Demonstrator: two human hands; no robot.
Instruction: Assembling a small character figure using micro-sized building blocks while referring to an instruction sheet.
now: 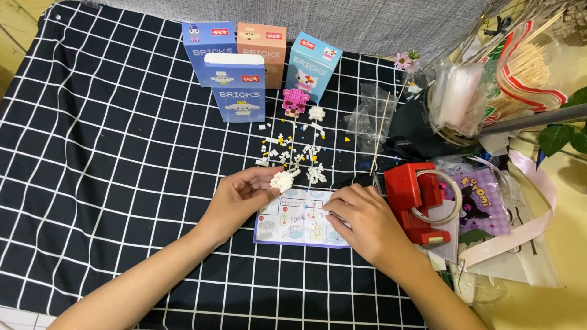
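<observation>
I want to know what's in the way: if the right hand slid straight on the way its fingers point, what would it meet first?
The right hand points left across the instruction sheet. Straight on, it would probably first meet the left hand, which pinches a white brick cluster just above that line. Depth is hard to judge.

1. This looks like a hobby corner in a home, not a workshop or a shop.
2. A soft black cloth with a white grid is spread as the work surface, with a grey fabric at the far edge.
3. Four small toy brick boxes stand at the far middle, with tiny loose bricks scattered near them.
4. On the right lies household clutter: a red tape dispenser, plastic bags, a pack of wooden skewers and green leaves.
</observation>
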